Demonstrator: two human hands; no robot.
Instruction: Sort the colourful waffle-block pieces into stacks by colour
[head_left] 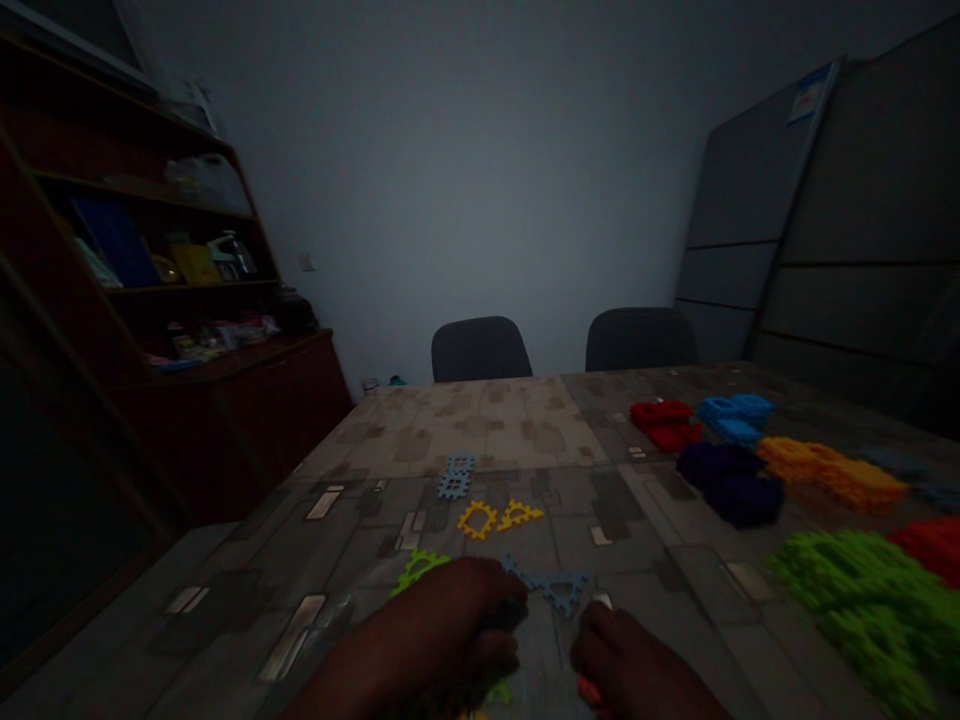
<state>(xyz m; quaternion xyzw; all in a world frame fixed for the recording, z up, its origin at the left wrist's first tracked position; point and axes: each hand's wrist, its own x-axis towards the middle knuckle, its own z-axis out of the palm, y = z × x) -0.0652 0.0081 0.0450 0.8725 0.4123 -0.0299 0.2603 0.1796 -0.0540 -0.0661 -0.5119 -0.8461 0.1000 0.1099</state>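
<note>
My left hand (450,625) is low in the middle of the head view, its fingers curled down. Whatever may lie within its grasp is hidden. Beside its fingertips are grey-blue toothed plastic interlocking pieces (562,590), one a triangle. A lime green interlocking piece (420,568) shows behind the hand, and more green and orange bits show below it. To the right, my right hand (634,660) is closed on an orange-red interlocking piece (589,690), mostly covered by the fingers. Further back lie a yellow ring-shaped piece (478,520), a yellow triangular piece (520,514) and grey-blue square pieces (454,485).
Piles of interlocking pieces sit at the right: red (666,425), blue (736,415), dark blue (729,485), orange (832,472) and green (870,590). Two dark chairs (480,350) stand beyond the patterned table (480,415). A wooden shelf unit (247,400) is at left.
</note>
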